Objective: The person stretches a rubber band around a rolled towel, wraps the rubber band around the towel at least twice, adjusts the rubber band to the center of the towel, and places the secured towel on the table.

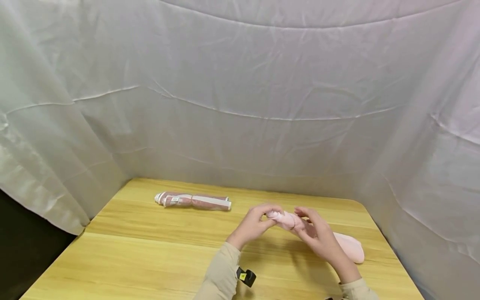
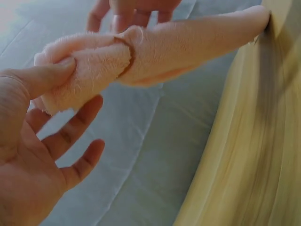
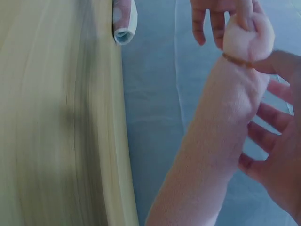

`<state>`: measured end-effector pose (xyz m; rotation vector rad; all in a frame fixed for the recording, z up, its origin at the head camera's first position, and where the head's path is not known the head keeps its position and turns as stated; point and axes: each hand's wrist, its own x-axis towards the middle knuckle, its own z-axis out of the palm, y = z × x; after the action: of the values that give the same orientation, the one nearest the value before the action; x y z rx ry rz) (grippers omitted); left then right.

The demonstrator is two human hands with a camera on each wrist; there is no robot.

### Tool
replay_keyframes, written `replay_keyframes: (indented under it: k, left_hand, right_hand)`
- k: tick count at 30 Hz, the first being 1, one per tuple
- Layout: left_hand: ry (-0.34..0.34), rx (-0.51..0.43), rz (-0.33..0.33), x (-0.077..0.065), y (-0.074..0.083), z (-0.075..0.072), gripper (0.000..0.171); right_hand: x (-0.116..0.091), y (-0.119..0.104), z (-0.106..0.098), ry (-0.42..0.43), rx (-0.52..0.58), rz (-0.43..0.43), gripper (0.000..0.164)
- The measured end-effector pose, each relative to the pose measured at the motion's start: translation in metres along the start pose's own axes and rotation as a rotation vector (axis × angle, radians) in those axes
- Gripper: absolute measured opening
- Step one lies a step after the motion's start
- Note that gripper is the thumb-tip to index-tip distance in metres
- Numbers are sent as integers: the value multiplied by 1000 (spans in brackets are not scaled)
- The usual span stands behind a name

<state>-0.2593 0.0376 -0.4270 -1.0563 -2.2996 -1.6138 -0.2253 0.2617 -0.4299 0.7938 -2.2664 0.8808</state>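
Note:
A long rolled pink towel slants over the right part of the table, with a thin brown band around it toward its left end. My left hand pinches that end, the thumb on top and the fingers beneath, as the left wrist view shows. At the band, my right hand holds the roll between thumb and fingers, its thumb tip against the band in the right wrist view. The towel's far end rests on the table in the left wrist view, while the banded end is raised.
Farther back on the wooden table lies a second roll, dull red with white stripes, tied at its middle and bearing a small label. Grey-white curtains hang behind the table and on both sides. A black wrist device sticks out from the left sleeve.

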Motion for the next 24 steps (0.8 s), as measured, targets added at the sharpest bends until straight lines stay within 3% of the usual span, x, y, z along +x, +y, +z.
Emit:
replay_keyframes:
  k: [5,11,16,24]
  left_hand:
    - [-26,1,63,-1,1,-2,19]
    - [-20,63,15,0,7,0,27]
    - [5,186,-29,0,11,5,42]
    - [95,460,-8,0,9,9,35]
  right_hand:
    - [-3,6,1,-61,-62,66,56]
    - [-4,7,3,13,-167,69,41]
    - [-3,8,5,93,-252,-15,43]
    - [-1,8,9,169,-326,-168,44]
